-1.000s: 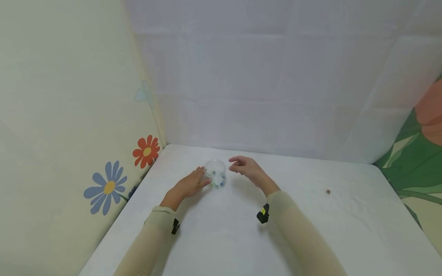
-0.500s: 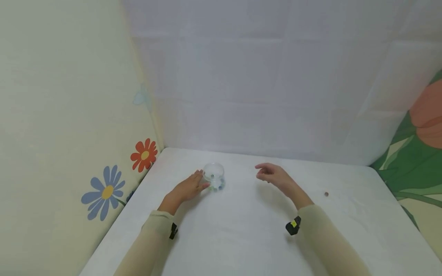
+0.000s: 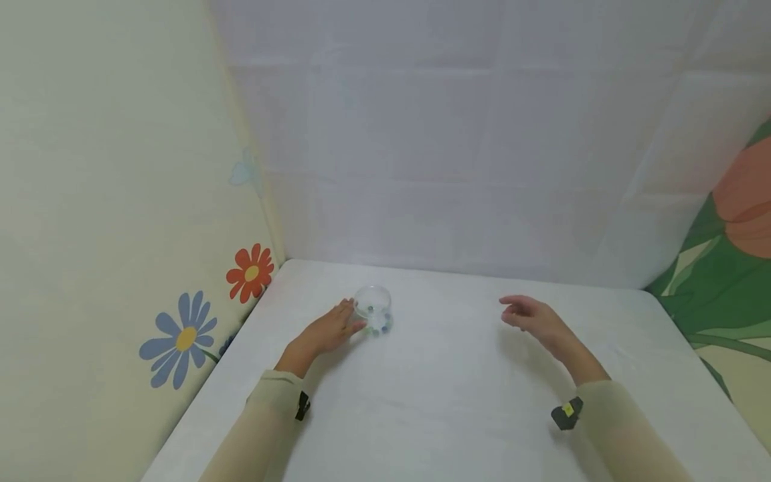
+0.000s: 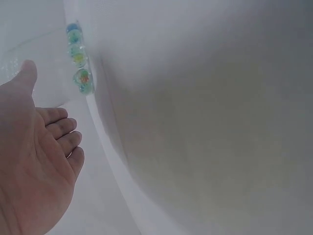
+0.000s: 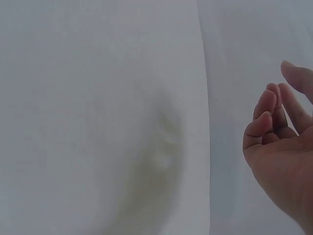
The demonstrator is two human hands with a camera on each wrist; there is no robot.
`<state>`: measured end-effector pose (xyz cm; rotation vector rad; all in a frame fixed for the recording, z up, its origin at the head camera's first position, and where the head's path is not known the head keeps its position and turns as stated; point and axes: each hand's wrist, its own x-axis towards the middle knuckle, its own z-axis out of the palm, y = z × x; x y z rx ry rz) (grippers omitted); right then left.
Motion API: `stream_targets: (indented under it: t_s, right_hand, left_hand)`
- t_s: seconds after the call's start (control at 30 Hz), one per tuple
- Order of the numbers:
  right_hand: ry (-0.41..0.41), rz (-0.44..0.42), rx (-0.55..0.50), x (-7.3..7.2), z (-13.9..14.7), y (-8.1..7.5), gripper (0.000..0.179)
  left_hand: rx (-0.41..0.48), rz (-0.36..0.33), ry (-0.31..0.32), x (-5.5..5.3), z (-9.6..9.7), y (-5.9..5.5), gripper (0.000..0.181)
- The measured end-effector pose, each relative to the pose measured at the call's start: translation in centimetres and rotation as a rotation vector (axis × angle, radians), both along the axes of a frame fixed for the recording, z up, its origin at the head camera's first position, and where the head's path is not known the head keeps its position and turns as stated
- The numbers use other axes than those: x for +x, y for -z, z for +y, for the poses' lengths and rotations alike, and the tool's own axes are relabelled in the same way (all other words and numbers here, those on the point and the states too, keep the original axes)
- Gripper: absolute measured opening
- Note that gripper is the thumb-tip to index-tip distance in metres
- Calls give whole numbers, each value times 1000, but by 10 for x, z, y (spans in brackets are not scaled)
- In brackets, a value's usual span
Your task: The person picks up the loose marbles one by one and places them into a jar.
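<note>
A clear round container [image 3: 373, 299] stands toward the back of the table, with several glass marbles [image 3: 385, 328] at its bottom. In the left wrist view the marbles [image 4: 78, 58] show blue, green, yellow and orange colours. My left hand [image 3: 328, 329] holds the container from its left side, thumb in front and fingers farther back. My right hand [image 3: 536, 321] hovers above the table, well to the right of the container. In the right wrist view its thumb is apart from the loosely bent fingers [image 5: 264, 105], and nothing shows between them.
A white cloth covers the table [image 3: 446, 375]. A pale cloth wall [image 3: 458, 201] rises behind its back edge. On the left hangs a cream panel with flowers [image 3: 185, 338], on the right a green and orange printed panel [image 3: 735, 288].
My right hand has moved away from the container to the right across the table. The small brown round thing at the right is now hidden behind it. My left hand stays at the container.
</note>
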<state>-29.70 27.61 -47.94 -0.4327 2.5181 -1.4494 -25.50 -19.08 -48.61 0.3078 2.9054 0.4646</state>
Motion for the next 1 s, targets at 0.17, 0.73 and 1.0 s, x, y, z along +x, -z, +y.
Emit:
stream_targets:
  t_s: [0.17,0.73,1.0]
  right_hand:
    - [32,13,49,6,26,0,54]
    - [133,-10,134,13,94,17,62]
    - [157,-62,128,12,112,29,57]
  left_hand:
    - [-2,7,8,0,2,-1,80]
    - [-14,20,7,-1,-1,-1,78]
    - [-30,19,11,-2,-1,0,80]
